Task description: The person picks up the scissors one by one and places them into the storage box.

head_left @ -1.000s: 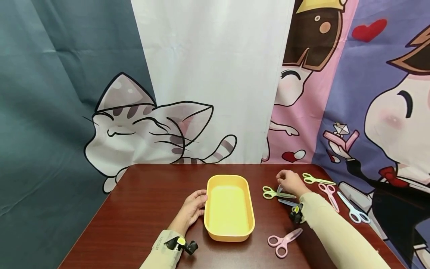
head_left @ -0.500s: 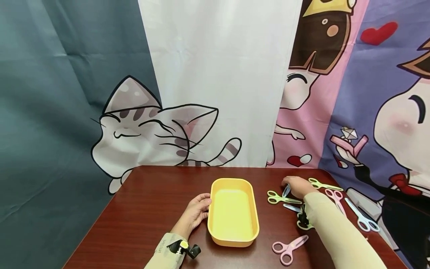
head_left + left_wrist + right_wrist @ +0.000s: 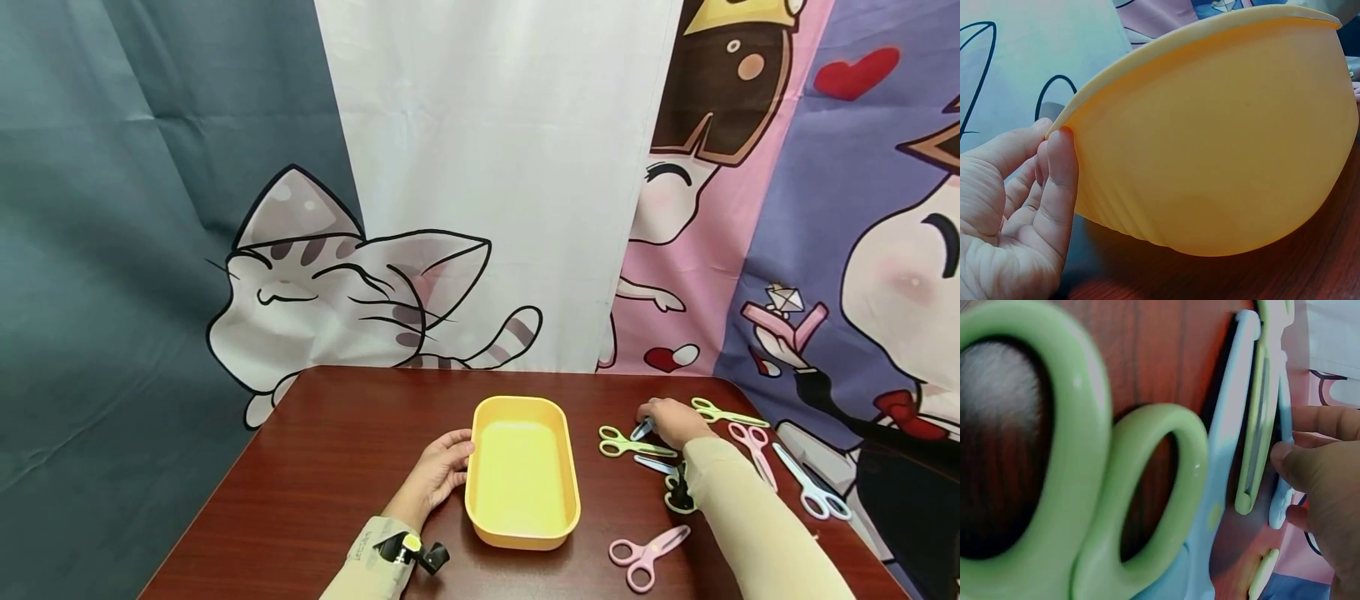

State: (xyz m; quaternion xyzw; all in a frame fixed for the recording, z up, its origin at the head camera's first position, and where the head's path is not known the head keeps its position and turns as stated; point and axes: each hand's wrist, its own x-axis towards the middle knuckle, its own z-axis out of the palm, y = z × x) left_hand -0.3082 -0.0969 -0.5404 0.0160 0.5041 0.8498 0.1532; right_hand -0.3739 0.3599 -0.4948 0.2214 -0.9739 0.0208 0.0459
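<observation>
The person's right hand point(image 3: 678, 422) is down among the scissors, between two and three o'clock from the yellow tray point(image 3: 522, 475). Its thumb and fingers come together on a pair of blue scissors point(image 3: 642, 430) and pinch it. Half a second ago that pair stood up steeper; now it leans flatter, and the hand has sunk a tiny bit toward the table point(image 3: 360, 450). To me, that means the hand is busy getting its hold right, and the blue pair has not left its spot by the others.

The left hand point(image 3: 437, 468) has not budged. It sits at ten o'clock on the tray and pinches the rim, so the tray stays steady.

Green scissors point(image 3: 633, 447) lie just beside the blue ones, near three o'clock from the tray. Green-and-blue scissors point(image 3: 652, 464) are partly tucked under the right wrist. Pink scissors point(image 3: 651, 549) rest at four o'clock. Far off to the right are a lime pair point(image 3: 720, 412), a rosy pair point(image 3: 756, 446) and a pale blue pair point(image 3: 802, 479).

I see no words on the tray or the scissors. The left sleeve point(image 3: 371, 567) has faint marks, maybe letters, but they are too small to read from here.
</observation>
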